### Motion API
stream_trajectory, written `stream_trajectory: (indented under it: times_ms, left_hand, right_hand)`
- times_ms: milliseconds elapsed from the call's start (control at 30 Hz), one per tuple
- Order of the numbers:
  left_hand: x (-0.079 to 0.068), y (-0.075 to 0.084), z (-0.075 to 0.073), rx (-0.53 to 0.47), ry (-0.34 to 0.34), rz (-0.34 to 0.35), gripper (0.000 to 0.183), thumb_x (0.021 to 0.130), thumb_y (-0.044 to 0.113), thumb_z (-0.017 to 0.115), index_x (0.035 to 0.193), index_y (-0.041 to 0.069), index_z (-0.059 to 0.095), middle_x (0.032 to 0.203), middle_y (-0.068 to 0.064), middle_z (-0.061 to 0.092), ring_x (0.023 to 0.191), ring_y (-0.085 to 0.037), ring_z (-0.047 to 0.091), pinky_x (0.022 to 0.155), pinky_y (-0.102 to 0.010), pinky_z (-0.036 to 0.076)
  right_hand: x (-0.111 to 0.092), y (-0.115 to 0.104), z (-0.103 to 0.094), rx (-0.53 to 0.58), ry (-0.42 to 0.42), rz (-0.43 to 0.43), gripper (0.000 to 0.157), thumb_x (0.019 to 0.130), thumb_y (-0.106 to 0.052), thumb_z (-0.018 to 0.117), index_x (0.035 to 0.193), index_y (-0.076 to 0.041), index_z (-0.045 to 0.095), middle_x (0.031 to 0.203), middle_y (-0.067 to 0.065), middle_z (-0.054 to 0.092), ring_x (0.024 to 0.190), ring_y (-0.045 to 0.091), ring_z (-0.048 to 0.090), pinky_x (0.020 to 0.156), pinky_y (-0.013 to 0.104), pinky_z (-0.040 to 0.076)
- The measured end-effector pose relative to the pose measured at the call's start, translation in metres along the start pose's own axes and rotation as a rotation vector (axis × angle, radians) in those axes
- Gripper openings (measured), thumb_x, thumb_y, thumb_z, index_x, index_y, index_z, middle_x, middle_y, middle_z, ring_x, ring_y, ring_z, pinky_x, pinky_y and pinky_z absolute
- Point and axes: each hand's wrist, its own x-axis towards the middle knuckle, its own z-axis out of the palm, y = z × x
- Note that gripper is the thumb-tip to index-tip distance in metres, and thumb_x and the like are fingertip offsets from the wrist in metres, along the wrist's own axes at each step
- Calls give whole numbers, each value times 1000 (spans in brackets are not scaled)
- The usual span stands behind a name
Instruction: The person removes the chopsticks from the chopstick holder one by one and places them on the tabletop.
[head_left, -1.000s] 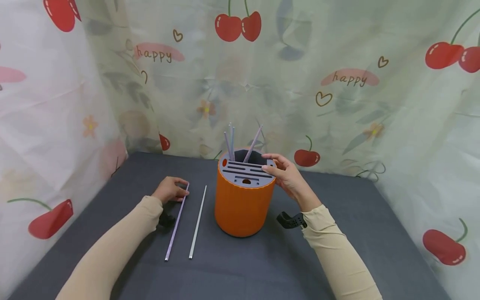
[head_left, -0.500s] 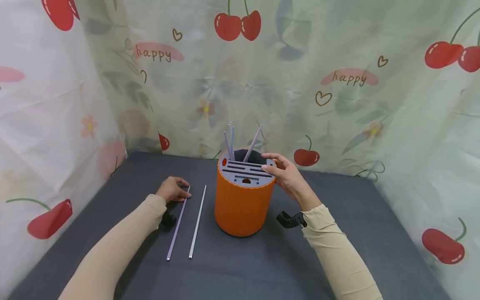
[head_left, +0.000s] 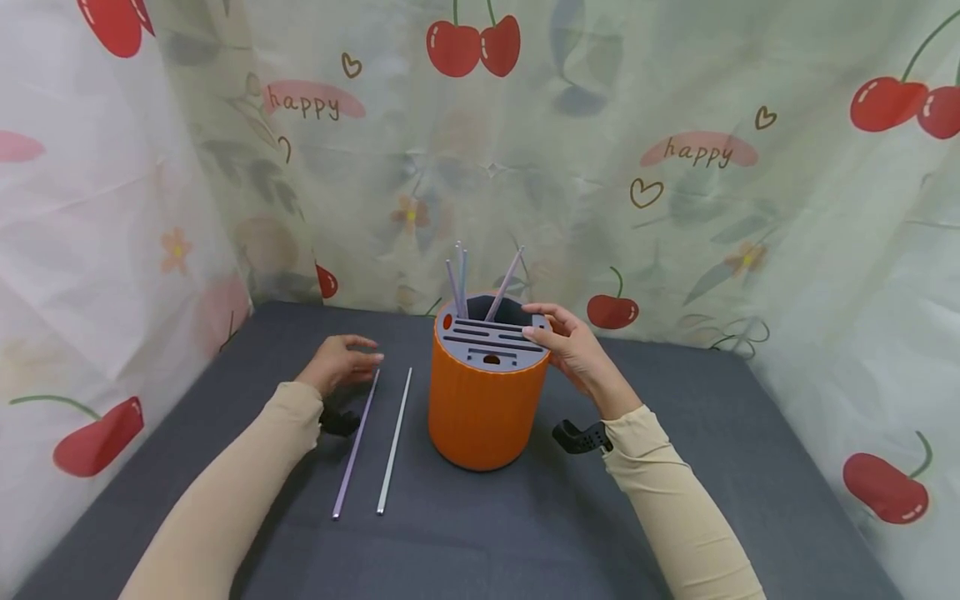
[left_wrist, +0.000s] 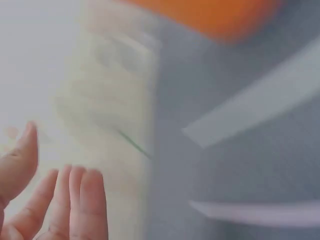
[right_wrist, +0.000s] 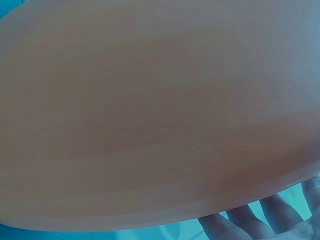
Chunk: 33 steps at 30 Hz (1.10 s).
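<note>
An orange knife block (head_left: 486, 417) with a grey slotted top (head_left: 491, 337) stands upright mid-table. My right hand (head_left: 573, 354) grips its right rim, thumb on the slotted top and fingers at the back edge; the right wrist view shows the fingertips (right_wrist: 240, 220) at the rim. Left of the block a silver chopstick (head_left: 394, 442) and a purple chopstick (head_left: 356, 446) lie side by side on the table. My left hand (head_left: 341, 364) hovers by the purple chopstick's far end, fingers extended and holding nothing; the left wrist view shows them (left_wrist: 92, 200) straight and apart from both sticks.
Several thin sticks (head_left: 504, 283) stand in the block's open back compartment. A dark grey cloth (head_left: 480, 558) covers the table. Patterned curtains (head_left: 480, 167) hang behind it and on both sides.
My left hand has let go of the purple chopstick, which it had shifted slightly right, and has lifted up and back a little. The right hand stays on the knife block.
</note>
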Motion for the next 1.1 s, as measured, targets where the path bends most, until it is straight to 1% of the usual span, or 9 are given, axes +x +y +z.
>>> stream_trajectory:
  times_ms: [100,167,233,333,433,567,767,1033,1100]
  left_hand:
    - [-18,44,2,-113,-6,121,56,94,19,65,142,1,43,132,-21,54,105,-19,63,95,-34,54]
    - [-32,76,9,-191,11,224,52,93,20,66,139,4,48,127,-16,55,104,-17,63,97,-34,53]
    - [-45,101,19,-262,0,321,45,92,17,68,133,5,53,118,-10,57,100,-16,64,94,-32,54]
    - [-60,126,36,-264,-38,441,38,90,12,69,125,4,56,110,-5,59,96,-14,65,91,-30,56]
    - [-66,135,49,-171,-62,485,35,90,10,69,122,3,57,108,-4,60,94,-13,64,91,-34,56]
    - [-64,135,59,-93,-51,486,33,89,10,70,119,2,58,106,-4,61,92,-14,63,85,-31,55]
    - [-58,135,65,-100,-39,488,25,87,7,72,108,2,60,96,0,61,86,-15,62,73,-25,53]
    - [-56,140,65,-101,-68,475,17,86,2,71,99,2,60,89,1,64,79,-12,63,69,-24,55]
    - [-57,145,62,-129,-73,499,15,87,2,70,98,3,60,88,1,64,79,-12,63,72,-24,57]
  right_hand:
    - [0,0,0,2,1,-1,37,95,-11,61,131,-14,52,125,7,50,99,14,60,83,25,56]
    - [0,0,0,3,-1,-4,37,95,-11,60,131,-14,52,124,6,50,99,14,60,83,25,56]
    - [0,0,0,4,-1,-6,37,95,-10,60,131,-14,51,123,5,51,99,14,60,83,25,56]
    - [0,0,0,5,-4,-9,37,95,-11,60,131,-14,52,121,4,51,99,14,60,83,25,56]
    - [1,1,0,6,-6,-12,36,95,-12,61,130,-16,53,120,3,52,98,14,60,84,25,55]
    - [1,1,-1,9,-5,-12,36,95,-11,60,130,-16,53,120,3,52,98,14,60,84,25,55]
    - [1,1,-1,9,0,-10,36,95,-12,61,130,-16,53,122,4,51,99,14,60,84,25,55]
    - [0,-1,0,-3,2,-5,35,95,-14,62,129,-17,54,122,4,51,100,15,59,84,25,56]
    - [1,-1,-1,-8,-1,-7,35,95,-14,62,129,-17,53,124,5,51,101,15,59,84,25,55]
